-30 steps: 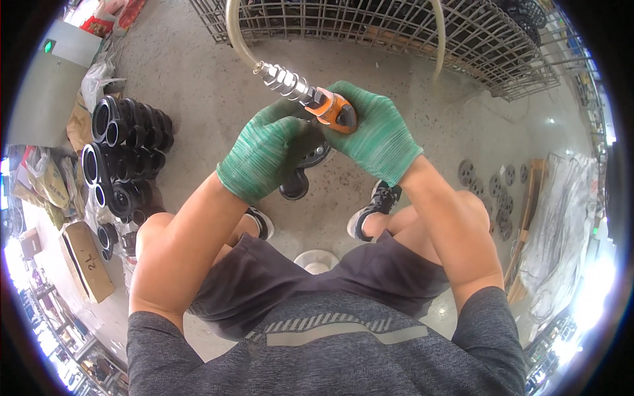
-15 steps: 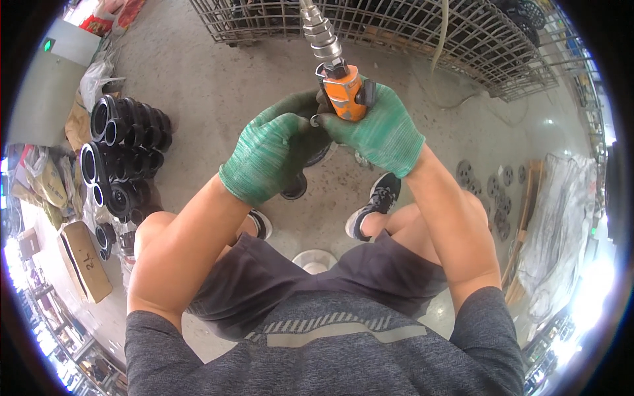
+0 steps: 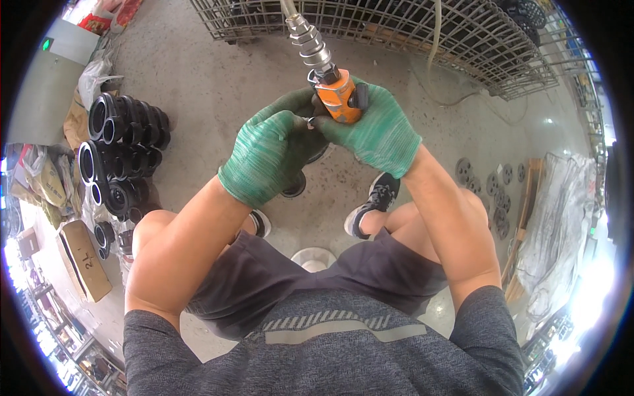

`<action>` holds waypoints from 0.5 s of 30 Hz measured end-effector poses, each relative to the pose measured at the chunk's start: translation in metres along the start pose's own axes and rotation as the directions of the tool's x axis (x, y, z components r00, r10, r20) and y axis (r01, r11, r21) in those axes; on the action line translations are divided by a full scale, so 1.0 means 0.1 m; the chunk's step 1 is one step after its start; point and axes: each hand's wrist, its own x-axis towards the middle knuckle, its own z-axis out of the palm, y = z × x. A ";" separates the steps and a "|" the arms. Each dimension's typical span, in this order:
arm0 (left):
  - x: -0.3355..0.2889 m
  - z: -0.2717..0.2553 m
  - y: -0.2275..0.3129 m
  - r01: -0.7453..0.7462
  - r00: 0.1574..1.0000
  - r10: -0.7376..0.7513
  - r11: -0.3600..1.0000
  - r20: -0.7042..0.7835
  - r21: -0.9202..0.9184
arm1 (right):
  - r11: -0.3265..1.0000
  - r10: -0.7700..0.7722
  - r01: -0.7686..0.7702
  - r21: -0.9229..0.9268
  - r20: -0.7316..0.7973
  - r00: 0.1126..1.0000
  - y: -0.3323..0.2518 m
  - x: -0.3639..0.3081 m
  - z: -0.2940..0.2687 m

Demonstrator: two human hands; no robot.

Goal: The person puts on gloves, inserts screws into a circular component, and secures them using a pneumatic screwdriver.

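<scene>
Both my hands wear green gloves darkened at the fingers, and they meet in front of me above the floor. My right hand (image 3: 378,132) is closed around an orange air tool (image 3: 338,98) with a black lever on its side. A silver hose coupling (image 3: 310,46) rises from the tool's top. Fingers curled, my left hand (image 3: 261,158) presses close to the right; what it grips is hidden. Between the two thumbs shows a small shiny metal piece (image 3: 311,123). Beneath the gloves, a round black part (image 3: 295,186) is partly covered by my left hand.
Black ring-shaped parts (image 3: 125,155) stand stacked at the left, near a cardboard box (image 3: 86,261). A wire cage (image 3: 370,23) spans the far side, with a pale hose (image 3: 432,53) by it. Dark discs (image 3: 500,201), a plank (image 3: 526,211) and plastic sheeting (image 3: 558,231) lie right.
The orange tool and its coupling have tilted a little further to the left, and their top has come slightly lower. Both hands keep nearly the same place and grip.
</scene>
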 end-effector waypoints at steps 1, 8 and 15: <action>-0.02 0.02 0.00 -0.017 0.999 0.020 0.996 -0.035 0.083 | 1.000 0.001 -0.001 0.000 0.000 1.000 0.00 0.00 0.00; -0.07 -0.06 0.06 -0.063 0.998 0.057 0.975 0.033 0.214 | 0.992 0.048 -0.053 0.112 0.047 0.998 0.00 0.01 -0.06; -0.09 -0.06 0.05 -0.098 0.992 0.069 0.945 0.104 0.311 | 0.977 0.079 -0.088 0.196 0.052 0.995 0.02 0.01 -0.04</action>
